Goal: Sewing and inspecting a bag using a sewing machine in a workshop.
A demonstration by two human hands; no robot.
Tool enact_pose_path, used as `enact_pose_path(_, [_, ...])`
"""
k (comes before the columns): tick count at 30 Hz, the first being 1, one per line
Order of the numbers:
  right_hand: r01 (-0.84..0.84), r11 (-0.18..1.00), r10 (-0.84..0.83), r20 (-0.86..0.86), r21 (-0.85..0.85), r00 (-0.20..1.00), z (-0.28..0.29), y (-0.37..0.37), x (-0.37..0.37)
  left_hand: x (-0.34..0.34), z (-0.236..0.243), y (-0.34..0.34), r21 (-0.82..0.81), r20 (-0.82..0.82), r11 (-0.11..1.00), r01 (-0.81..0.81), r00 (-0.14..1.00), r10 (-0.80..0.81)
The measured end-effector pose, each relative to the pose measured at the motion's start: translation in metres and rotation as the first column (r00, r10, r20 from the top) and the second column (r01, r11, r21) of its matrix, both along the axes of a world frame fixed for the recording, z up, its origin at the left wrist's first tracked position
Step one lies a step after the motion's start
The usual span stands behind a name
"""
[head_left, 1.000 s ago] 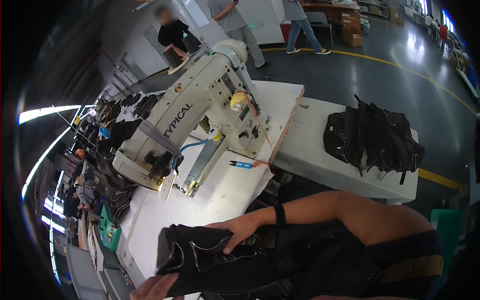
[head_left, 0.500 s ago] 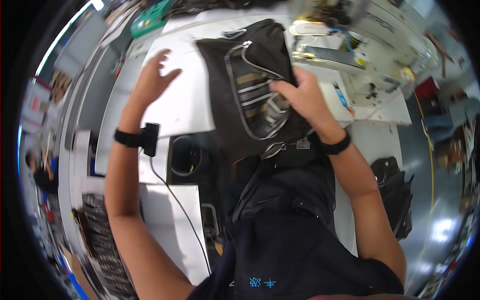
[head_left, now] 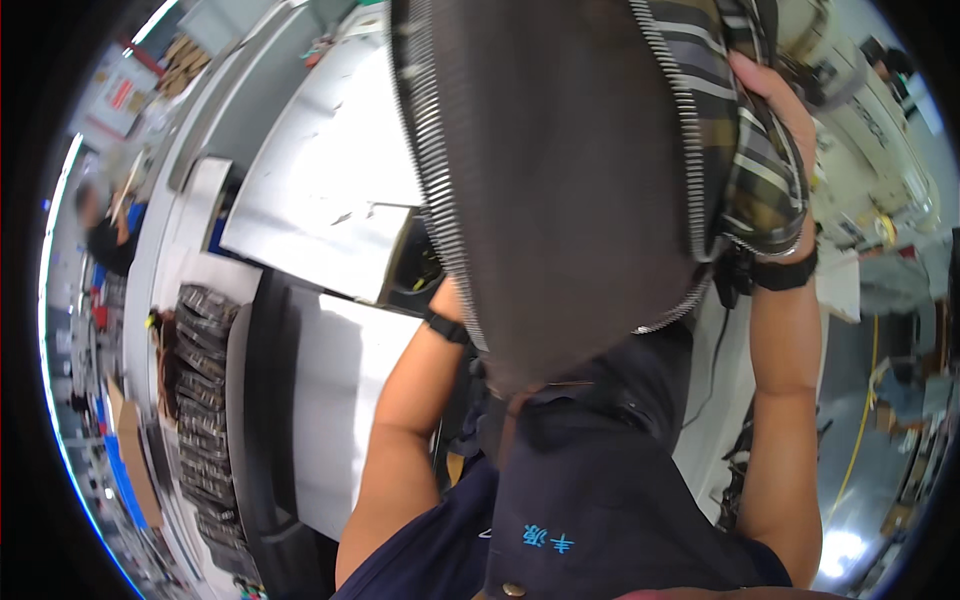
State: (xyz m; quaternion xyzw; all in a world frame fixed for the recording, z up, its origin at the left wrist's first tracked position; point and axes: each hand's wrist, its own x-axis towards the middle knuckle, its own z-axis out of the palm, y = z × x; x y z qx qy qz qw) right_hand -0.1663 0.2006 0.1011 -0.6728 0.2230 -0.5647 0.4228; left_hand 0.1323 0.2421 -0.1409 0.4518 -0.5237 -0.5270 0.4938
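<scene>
1. A large dark bag is held up close to the camera and fills the upper middle of the view, above the person's lap and in front of the white table.
2. A silver zipper with open teeth runs down the bag's left edge, and a second line of teeth curves down its right side.
3. A plaid lining in olive, grey and white stripes shows at the bag's upper right, turned outward.
4. The right hand is at the far right of the bag, its fingers curled around the plaid lining and gripping the bag's edge.
5. A black wristband sits on the right wrist, just below the bag's lower right corner.
6. The left hand is hidden behind the bag; whether its fingers are spread or closed cannot be told. Only the left forearm and a black band at the wrist show, rising to the bag's lower left edge.
7. A white sewing machine stands at the far right, partly behind the bag.
8. A row of dark stacked pieces lies along the left, beside a black strip.
9. A red and white rectangular sign, blurred, hangs at the far upper left.
10. A flat brown cardboard piece lies at the left edge, with a blue strip just below it.
</scene>
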Motion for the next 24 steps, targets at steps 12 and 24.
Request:
enact_pose_path(12, [0.136,0.823,-0.157,-0.009,0.551,0.988,-0.099,-0.030,0.015,0.032,0.099,0.011,0.107,-0.634,0.987,0.124,0.773,-0.029])
enact_pose_path(24, [0.072,0.813,-0.078,-0.015,0.578,0.997,-0.144,-0.064,0.037,0.027,0.061,-0.049,0.298,-0.012,0.933,-0.200,0.977,0.213])
